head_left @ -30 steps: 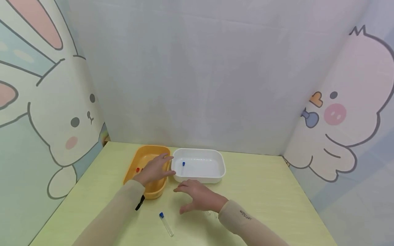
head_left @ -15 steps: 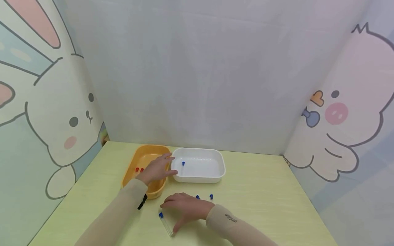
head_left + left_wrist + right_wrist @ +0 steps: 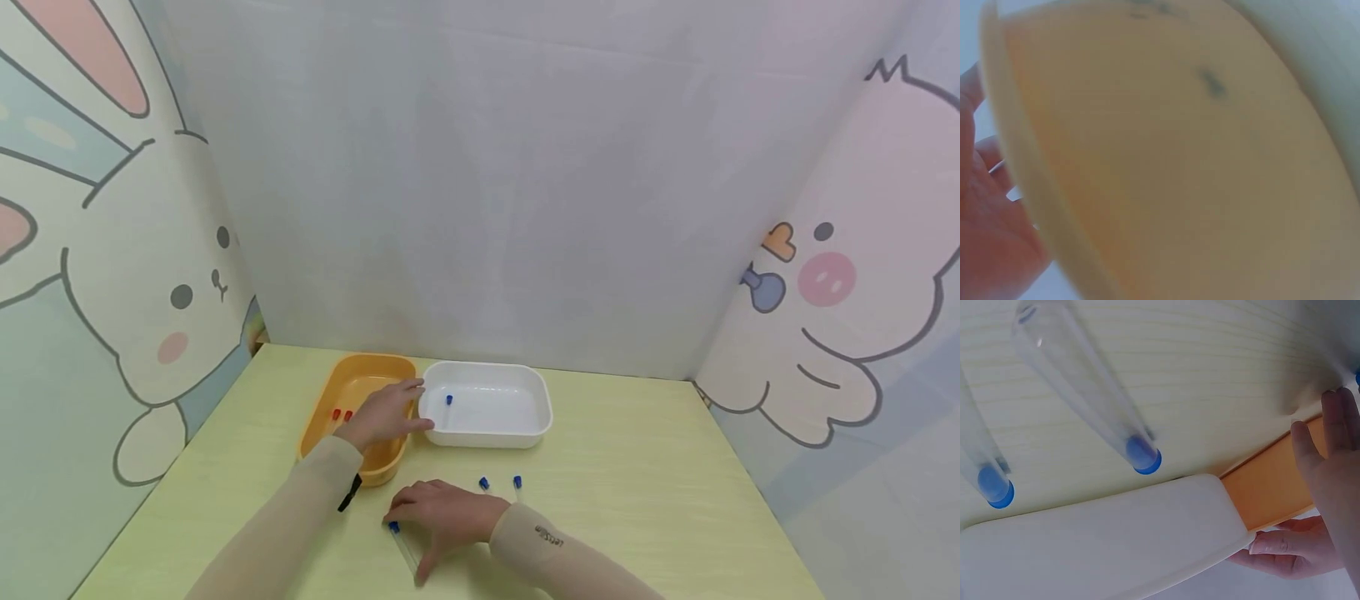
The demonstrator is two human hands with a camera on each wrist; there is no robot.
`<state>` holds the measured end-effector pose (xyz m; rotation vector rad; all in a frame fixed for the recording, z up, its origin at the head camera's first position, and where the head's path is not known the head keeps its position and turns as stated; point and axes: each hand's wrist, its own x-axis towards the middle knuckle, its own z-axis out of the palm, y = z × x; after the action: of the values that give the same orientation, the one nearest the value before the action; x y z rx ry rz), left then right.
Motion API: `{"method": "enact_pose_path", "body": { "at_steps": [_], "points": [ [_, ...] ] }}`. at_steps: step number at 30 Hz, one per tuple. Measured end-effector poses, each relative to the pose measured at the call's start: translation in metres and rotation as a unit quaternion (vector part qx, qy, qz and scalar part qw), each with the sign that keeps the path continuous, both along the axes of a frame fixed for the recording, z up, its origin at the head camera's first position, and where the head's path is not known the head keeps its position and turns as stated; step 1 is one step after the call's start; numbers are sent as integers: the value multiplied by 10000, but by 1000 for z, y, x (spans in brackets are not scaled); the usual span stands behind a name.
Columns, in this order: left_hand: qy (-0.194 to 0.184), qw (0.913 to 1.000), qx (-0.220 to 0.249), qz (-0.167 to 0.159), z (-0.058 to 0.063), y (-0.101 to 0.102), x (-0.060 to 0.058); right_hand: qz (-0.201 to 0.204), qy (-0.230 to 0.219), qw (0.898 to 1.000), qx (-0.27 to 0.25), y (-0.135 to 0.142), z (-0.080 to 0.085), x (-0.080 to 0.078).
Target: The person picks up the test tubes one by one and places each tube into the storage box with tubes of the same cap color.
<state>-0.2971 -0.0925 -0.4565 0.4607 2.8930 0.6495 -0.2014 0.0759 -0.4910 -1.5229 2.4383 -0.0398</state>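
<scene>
A clear test tube with a blue cap (image 3: 405, 547) lies on the table, and my right hand (image 3: 447, 514) reaches over it. The fingertips are right at the cap and the thumb is by the tube's other end. Two more blue-capped test tubes (image 3: 1094, 394) lie beyond the right wrist, partly hidden by the forearm in the head view. My left hand (image 3: 382, 414) spans the orange tray (image 3: 360, 362), its fingers spread at the left rim of the white tray (image 3: 487, 439). Red-capped tubes (image 3: 336, 414) lie inside the orange tray, partly covered by the left hand.
One blue-capped tube (image 3: 448, 401) lies at the left inside the white tray. Both trays stand side by side near the back of the pale yellow table (image 3: 630, 467). Curtains with cartoon prints enclose the table at the back and sides.
My right hand has moved left and toward me onto the near blue-capped test tube, uncovering two other blue caps. The left hand stays at the trays.
</scene>
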Motion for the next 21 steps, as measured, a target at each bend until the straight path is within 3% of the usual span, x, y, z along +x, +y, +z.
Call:
{"method": "enact_pose_path", "body": {
  "at_steps": [8,15,21],
  "points": [
    [-87,9999,-42,53,0,2,1,-78,-69,9999,120,0,6,5],
    [-171,9998,-41,134,0,2,1,-88,300,9994,116,0,0,7],
    [-162,9998,-1,94,1,1,0,-216,370,9991,51,4,7,8]
  ]
}}
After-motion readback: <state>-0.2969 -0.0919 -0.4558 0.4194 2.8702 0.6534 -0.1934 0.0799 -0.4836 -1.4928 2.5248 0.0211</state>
